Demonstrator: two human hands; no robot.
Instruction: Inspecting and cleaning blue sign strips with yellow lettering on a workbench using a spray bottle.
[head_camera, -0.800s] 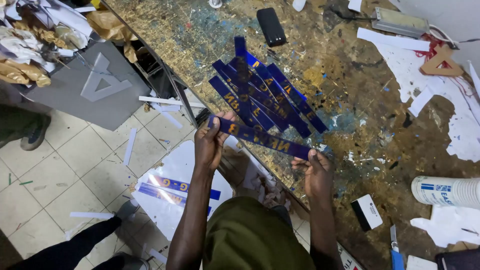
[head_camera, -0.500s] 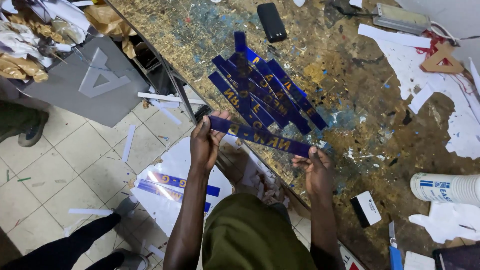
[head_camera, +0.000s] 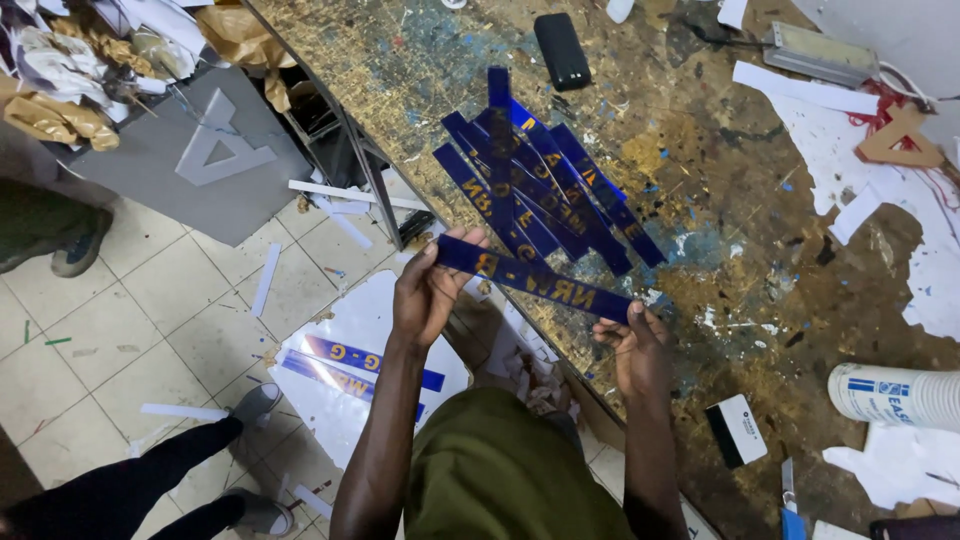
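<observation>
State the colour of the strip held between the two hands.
Dark blue strip with gold-orange lettering, seen in the head view.

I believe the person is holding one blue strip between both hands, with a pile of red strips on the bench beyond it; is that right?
Not quite: the pile of strips is blue too, as the head view shows. Both the left hand and right hand do hold one blue strip.

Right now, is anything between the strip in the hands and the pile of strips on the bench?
Nothing visible. The left hand and right hand hold the blue strip by its ends at the bench edge; only bare benchtop separates it from the pile just beyond.
</observation>
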